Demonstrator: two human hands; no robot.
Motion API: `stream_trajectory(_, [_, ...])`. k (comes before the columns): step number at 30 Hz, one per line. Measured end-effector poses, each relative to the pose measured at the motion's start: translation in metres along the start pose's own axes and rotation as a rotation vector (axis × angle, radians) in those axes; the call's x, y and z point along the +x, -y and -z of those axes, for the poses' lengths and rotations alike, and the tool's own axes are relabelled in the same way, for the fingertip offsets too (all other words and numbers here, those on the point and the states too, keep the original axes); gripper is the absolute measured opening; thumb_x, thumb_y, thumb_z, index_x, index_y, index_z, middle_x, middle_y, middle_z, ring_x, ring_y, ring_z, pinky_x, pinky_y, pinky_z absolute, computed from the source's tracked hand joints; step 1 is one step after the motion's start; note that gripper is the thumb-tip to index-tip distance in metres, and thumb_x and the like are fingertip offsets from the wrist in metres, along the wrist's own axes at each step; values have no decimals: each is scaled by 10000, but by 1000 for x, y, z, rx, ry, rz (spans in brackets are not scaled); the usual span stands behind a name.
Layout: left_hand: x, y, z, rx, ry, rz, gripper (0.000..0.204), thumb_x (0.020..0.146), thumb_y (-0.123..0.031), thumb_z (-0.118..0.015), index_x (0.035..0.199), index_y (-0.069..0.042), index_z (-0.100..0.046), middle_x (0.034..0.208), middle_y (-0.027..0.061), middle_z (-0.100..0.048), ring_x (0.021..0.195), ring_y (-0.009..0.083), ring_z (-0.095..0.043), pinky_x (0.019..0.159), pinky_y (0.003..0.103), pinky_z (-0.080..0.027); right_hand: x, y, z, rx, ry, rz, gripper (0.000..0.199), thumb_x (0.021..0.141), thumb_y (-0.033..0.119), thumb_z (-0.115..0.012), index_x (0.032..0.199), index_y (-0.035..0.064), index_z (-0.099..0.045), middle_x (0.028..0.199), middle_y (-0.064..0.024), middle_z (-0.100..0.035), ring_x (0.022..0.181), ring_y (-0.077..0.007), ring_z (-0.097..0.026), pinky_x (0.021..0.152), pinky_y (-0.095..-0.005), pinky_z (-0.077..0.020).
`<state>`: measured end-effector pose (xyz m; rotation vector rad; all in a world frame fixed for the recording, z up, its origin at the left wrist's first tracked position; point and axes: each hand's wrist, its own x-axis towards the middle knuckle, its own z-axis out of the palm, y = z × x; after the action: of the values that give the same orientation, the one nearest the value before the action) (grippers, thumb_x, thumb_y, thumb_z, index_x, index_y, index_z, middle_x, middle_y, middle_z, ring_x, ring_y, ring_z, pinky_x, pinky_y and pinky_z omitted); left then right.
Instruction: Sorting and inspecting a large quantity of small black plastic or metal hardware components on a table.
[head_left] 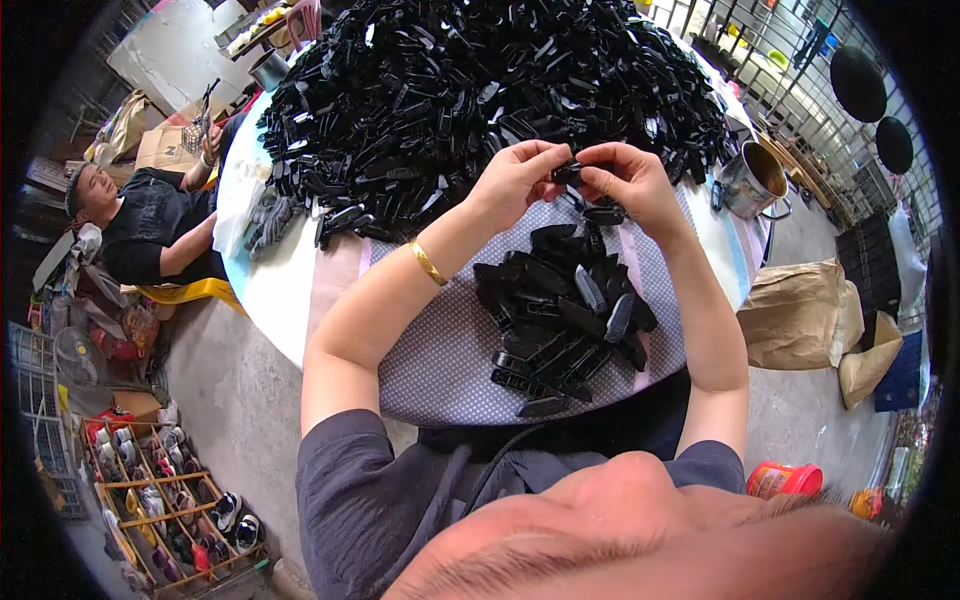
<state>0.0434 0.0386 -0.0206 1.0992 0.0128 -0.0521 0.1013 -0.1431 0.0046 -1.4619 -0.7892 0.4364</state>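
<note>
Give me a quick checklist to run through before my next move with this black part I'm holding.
1. Grip: the left hand and the right hand both pinch the black part at the fingertips. Ok.
2. Part seated or whole: fingers cover most of it. Cannot tell.
3. Small pile on the dotted cloth: right below the hands. Ok.
4. Big heap: right behind the hands on the table. Ok.
5. Metal mug: stands at the table's right rim, apart from the right hand. Ok.
6. Other person: seated at the left, hands away from mine. Ok.
</note>
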Motion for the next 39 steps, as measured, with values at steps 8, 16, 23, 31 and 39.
stream_trajectory(8, [-3, -2, -5, 30, -73, 3, 234, 862, -238, -594, 897, -7, -592, 736, 26, -574, 567, 73, -487, 523, 197, -432, 0, -4, -7, -84, -45, 25, 192, 809, 51, -629, 985, -21, -602, 804, -56, -634, 691, -89, -597, 632, -209, -492])
stream_trajectory(16, [-12, -1, -18, 343, -75, -210, 314, 850, -125, -594, 1113, 43, -566, 898, 71, -626, 735, 92, -558, 657, 203, -460, 2, -22, -14, -205, -226, 49, 293, 842, 80, -594, 1085, -48, -490, 989, -116, -586, 718, -140, -629, 630, -225, -525])
stream_trajectory(23, [-10, -20, -17, 607, -28, -291, 301, 851, -22, -541, 1149, 13, -556, 1018, 83, -614, 879, 100, -561, 789, 214, -458, -1, -7, -9, -57, 24, -175, 312, 867, 128, -563, 1111, -50, -485, 906, -96, -621, 710, -130, -628, 629, -236, -520])
stream_trajectory(31, [-6, -16, -7, -14, 184, -235, 258, 871, -103, -545, 1100, 11, -578, 1052, 125, -604, 971, 199, -576, 869, 317, -469, -6, 0, -19, -160, -12, 67, 292, 842, 116, -598, 1084, -39, -547, 816, -48, -619, 674, -87, -588, 624, -208, -483])
stream_trajectory(39, [-16, -28, -22, 230, 182, -396, 200, 856, -59, -542, 1026, 15, -618, 1009, 120, -625, 946, 194, -591, 863, 312, -471, -10, 5, -18, -197, -20, 175, 245, 810, 86, -635, 1023, -29, -595, 790, -26, -610, 679, -69, -558, 620, -207, -462])
